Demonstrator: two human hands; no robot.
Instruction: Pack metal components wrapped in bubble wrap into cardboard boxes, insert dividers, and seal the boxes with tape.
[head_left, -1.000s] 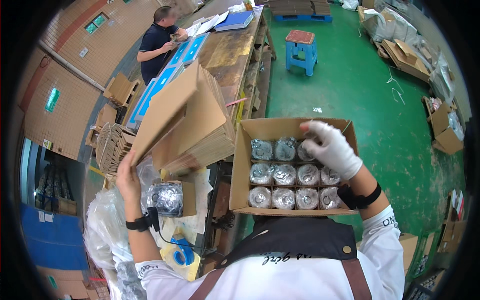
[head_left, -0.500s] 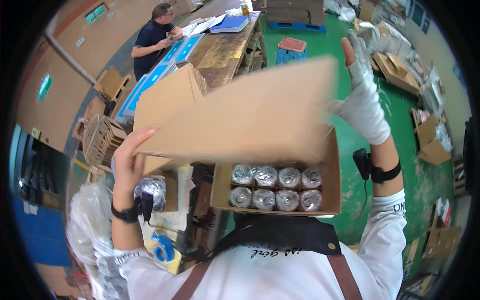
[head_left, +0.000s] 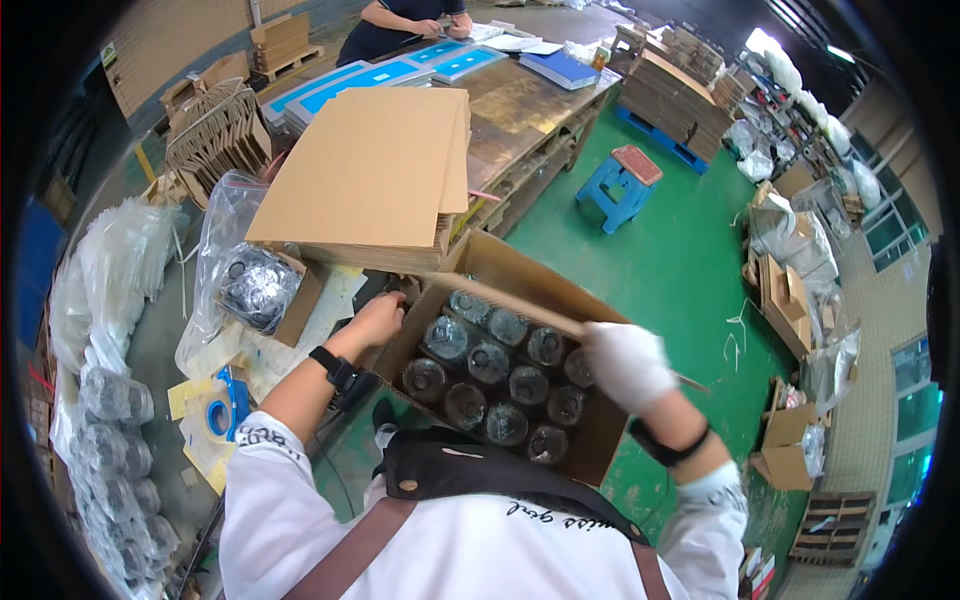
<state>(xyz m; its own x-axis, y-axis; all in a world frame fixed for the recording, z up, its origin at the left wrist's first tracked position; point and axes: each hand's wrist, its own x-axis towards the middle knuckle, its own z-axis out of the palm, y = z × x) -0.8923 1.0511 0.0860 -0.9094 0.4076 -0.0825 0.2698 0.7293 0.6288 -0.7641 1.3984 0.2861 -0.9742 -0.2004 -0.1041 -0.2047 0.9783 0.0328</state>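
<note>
An open cardboard box in front of me holds several bubble-wrapped round items in rows. Above them a cardboard sheet shows almost edge-on, slanting across the box, slightly blurred. At its right part, my gloved right hand is closed on the sheet. My bare left hand is at the box's left wall with fingers curled; what they grip is hidden. Just beyond the left hand lies a stack of flat cardboard sheets.
Left of the box are a small carton with a wrapped item, a blue tape dispenser and wrapped goods. A person works at the far table. A blue stool stands on the green floor.
The cardboard sheet has come down over the box and turned edge-on. My right hand, open and raised before, now grips it. My left hand has moved to the box's left wall. The view has turned.
</note>
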